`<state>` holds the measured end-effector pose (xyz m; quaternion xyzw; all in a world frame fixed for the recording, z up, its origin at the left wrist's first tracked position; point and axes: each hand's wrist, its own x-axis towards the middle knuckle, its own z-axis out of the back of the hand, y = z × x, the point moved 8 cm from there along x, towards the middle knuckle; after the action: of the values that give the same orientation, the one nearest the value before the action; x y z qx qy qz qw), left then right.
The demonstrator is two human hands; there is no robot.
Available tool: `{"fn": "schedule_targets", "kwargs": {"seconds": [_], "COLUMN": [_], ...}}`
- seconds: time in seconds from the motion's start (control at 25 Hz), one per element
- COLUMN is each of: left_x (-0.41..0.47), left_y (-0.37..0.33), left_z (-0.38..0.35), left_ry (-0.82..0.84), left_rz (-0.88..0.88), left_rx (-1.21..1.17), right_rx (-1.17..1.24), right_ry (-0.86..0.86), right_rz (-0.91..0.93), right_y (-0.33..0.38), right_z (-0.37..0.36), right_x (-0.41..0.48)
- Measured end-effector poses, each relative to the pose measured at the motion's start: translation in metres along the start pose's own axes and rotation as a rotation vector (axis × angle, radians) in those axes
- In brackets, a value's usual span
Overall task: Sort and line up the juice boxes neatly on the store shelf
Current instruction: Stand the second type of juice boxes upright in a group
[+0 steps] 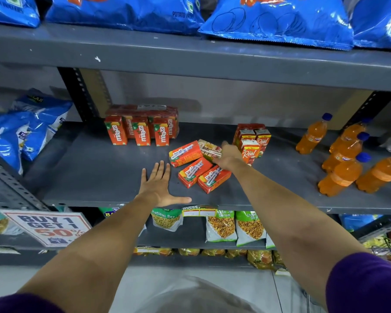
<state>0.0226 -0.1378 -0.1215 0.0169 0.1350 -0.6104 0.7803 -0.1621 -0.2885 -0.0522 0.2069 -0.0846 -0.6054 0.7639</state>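
On the grey shelf (95, 168), a row of upright orange Maaza juice boxes (140, 132) stands at the back left. Upright Real juice boxes (253, 141) stand at the back right. Between them lie three orange boxes flat on their sides (199, 168) and one Real box lying flat (209, 148). My right hand (228, 155) reaches over the lying Real box, its fingers closing on it. My left hand (159, 184) rests flat and spread on the shelf, left of the fallen boxes.
Orange soda bottles (343, 159) crowd the shelf's right end, some lying down. Blue chip bags (32, 129) sit at the left and on the shelf above (275, 21). Snack packets (221, 227) and a sale sign (48, 228) hang below.
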Motion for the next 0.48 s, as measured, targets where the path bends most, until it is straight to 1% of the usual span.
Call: {"fn": "schedule_targets", "kwargs": {"seconds": [0.12, 0.24, 0.36, 0.4, 0.48], "left_x": [-0.001, -0.002, -0.002, -0.003, -0.004], "left_y": [-0.001, -0.002, -0.001, -0.002, -0.002], "left_z": [0.001, 0.003, 0.004, 0.003, 0.003], "left_ry": [0.029, 0.073, 0.107, 0.117, 0.134], "left_rz": [-0.006, -0.008, 0.003, 0.003, 0.006], "left_rx": [-0.004, -0.007, 0.001, 0.003, 0.004], "right_rx": [0.119, 0.077, 0.088, 0.135, 0.334], "right_ry": [-0.1, -0.134, -0.126, -0.116, -0.081], "right_rz": [0.135, 0.295, 0.379, 0.408, 0.41], "right_y": [0.01, 0.02, 0.017, 0.012, 0.0], "right_z": [0.021, 0.042, 0.06, 0.067, 0.08], "right_x": [-0.007, -0.02, -0.035, -0.042, -0.051]}}
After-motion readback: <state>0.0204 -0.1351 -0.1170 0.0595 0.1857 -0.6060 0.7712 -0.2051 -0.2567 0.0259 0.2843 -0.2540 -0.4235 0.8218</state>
